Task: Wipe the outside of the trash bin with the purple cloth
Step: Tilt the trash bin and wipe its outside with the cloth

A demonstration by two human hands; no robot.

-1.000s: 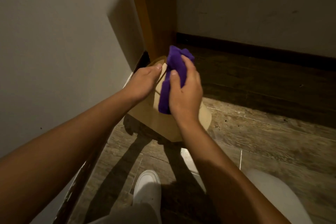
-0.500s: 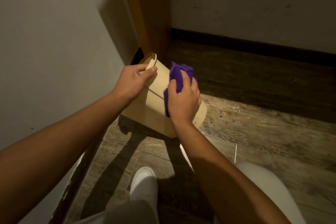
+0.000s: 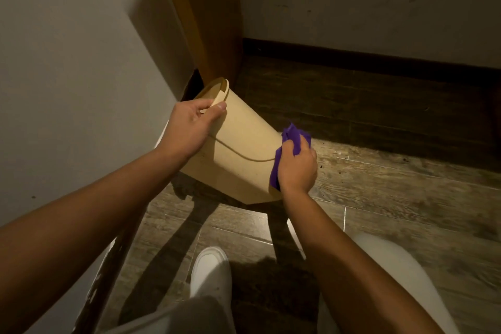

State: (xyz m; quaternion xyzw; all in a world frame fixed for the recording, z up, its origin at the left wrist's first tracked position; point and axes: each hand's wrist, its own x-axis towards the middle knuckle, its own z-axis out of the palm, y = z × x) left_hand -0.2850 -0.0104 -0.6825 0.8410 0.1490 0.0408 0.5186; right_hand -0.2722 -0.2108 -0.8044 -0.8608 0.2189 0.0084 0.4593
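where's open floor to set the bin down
Bare wood-look floor lies right of the purple cloth, out to the dark baseboard. It is crowded left, where the tilted tan trash bin nears the grey wall, and by the white shoe.

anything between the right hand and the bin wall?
Yes, in the head view: the purple cloth lies bunched between the right hand and the lower end of the tilted trash bin. The left hand grips the bin's rim directly.

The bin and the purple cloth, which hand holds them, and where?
The left hand grips the trash bin by its top rim. The right hand holds the bunched purple cloth against the bin's bottom end.
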